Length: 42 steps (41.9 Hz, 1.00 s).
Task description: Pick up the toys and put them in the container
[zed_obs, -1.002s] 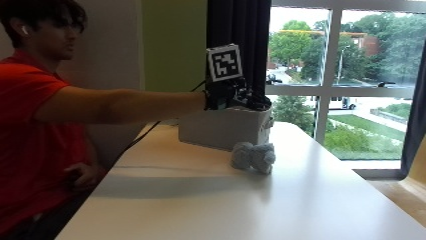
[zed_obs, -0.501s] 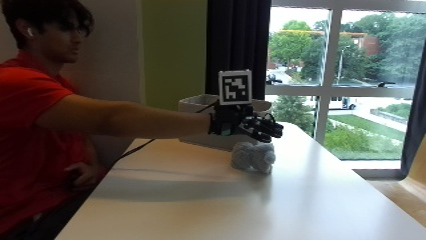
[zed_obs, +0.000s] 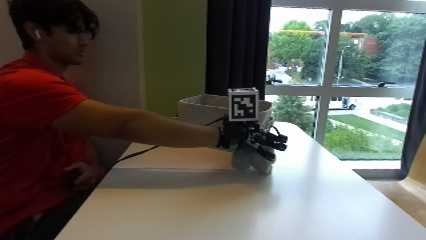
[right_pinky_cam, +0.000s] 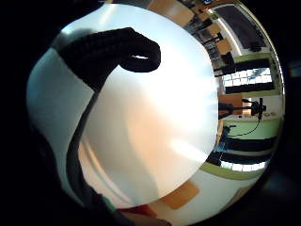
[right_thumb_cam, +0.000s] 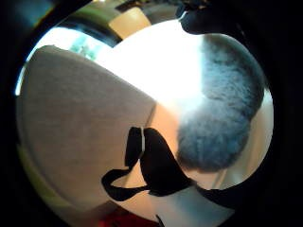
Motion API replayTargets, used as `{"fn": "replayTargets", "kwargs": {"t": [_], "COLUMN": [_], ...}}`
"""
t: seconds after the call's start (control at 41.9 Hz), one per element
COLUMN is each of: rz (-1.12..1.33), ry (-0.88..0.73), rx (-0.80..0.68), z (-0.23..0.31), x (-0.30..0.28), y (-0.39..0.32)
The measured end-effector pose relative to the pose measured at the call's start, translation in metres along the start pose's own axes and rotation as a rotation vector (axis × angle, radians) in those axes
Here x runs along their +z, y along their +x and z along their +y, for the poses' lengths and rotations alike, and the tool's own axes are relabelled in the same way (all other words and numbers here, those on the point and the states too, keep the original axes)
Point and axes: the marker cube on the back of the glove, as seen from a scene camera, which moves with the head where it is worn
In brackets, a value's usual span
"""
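Observation:
A grey plush toy [zed_obs: 251,162] lies on the white table [zed_obs: 266,205], just in front of the pale fabric container [zed_obs: 200,107]. My gloved right hand [zed_obs: 256,140] hovers directly over the toy, palm down, fingers spread and relaxed, holding nothing. The thumb side palm view has the plush toy [right_thumb_cam: 222,118] close to the palm, with the container's wall [right_thumb_cam: 80,132] beside it. Only bare table [right_pinky_cam: 155,122] and one curled gloved finger [right_pinky_cam: 117,47] show in the little finger side palm view.
The container stands at the table's far end near the window [zed_obs: 346,75] and a dark curtain [zed_obs: 238,45]. Open tabletop stretches toward the near edge. The person's other hand rests at their hip, off the table.
The hand has come away from above the container, moving forward and down until it is over the plush toy. The toy has not moved.

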Motion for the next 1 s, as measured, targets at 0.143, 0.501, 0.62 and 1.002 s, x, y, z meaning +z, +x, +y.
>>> {"fn": "replayTargets", "kwargs": {"t": [0.143,0.501,0.62,1.002], "rz": [0.006,-0.019,0.050,0.089], "ry": [-0.004,-0.150,-0.232,-0.101], "rx": [0.010,0.065,0.027,-0.054], "z": [-0.006,-0.010,-0.004,0.007], "x": [0.009,0.038,0.037,0.033], "y": [-0.009,-0.011,-0.012,-0.007]}}
